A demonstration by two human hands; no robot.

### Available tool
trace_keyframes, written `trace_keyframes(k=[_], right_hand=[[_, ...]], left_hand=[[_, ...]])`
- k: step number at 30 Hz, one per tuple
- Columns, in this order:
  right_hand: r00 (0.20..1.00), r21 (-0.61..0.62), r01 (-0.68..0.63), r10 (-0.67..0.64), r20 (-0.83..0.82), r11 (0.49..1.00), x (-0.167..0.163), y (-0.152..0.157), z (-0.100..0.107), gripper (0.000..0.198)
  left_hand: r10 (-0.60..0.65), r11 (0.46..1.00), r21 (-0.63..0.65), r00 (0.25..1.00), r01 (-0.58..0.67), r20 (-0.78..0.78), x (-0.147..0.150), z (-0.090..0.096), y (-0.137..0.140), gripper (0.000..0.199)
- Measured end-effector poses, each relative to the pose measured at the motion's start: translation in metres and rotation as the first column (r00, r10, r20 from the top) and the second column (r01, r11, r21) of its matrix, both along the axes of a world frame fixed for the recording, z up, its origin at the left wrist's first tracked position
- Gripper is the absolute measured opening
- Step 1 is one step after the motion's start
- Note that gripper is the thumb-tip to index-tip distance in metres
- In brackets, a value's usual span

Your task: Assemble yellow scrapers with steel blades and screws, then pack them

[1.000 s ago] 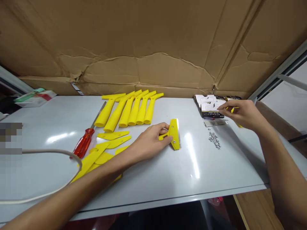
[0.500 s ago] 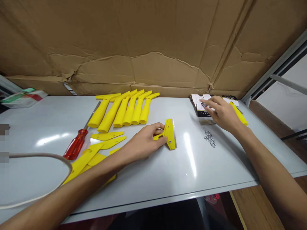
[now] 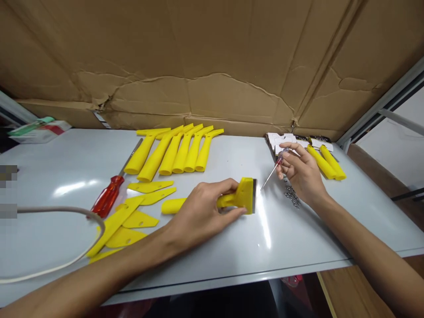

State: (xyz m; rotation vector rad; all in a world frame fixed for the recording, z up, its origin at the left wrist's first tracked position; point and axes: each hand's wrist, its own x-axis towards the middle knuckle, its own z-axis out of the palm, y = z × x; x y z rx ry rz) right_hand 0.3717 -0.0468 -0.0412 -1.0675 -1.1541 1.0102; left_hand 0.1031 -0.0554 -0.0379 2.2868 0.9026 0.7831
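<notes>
My left hand (image 3: 207, 210) is closed around the handle of a yellow scraper (image 3: 244, 196), whose metal blade faces right. The thumb presses near the lower edge of its head. In my right hand (image 3: 301, 170) is a small screwdriver (image 3: 270, 175) with a clear and red handle, its thin shaft slanting down and left to a tip just right of the blade. Below the right hand lies a loose pile of small screws (image 3: 291, 195), partly covered by it.
Several yellow scraper handles (image 3: 168, 152) line the back of the table. Flat yellow plates (image 3: 129, 225) and a large red screwdriver (image 3: 107, 196) lie at left, near a curved cable (image 3: 66, 209). Printed cards (image 3: 280, 138) and two yellow scrapers (image 3: 327, 163) sit back right.
My right hand has come back from the cards towards the scraper, bringing the small screwdriver clearly into view. The left hand has shifted right and turned the scraper over.
</notes>
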Motion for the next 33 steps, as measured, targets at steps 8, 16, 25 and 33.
trace_keyframes(k=[8,16,25,33], right_hand=[[0.995,0.104,-0.029,0.019,0.097,0.994,-0.004,-0.009,0.0,0.023],[0.979,0.142,-0.121,0.095,0.179,0.982,-0.017,-0.021,-0.001,0.025],[0.966,0.119,-0.178,0.151,0.211,0.977,-0.023,-0.025,0.001,0.025],[0.969,0.17,-0.162,0.125,0.212,0.972,-0.023,-0.026,0.002,0.022]], left_hand=[[-0.346,0.523,0.783,0.923,0.336,-0.165,-0.009,-0.017,0.008,0.022],[-0.289,0.416,0.808,0.903,0.418,-0.318,-0.007,-0.016,0.007,0.028],[-0.226,0.393,0.815,0.904,0.425,-0.363,-0.005,-0.015,0.007,0.032],[-0.25,0.392,0.828,0.913,0.4,-0.323,-0.004,-0.018,0.007,0.033]])
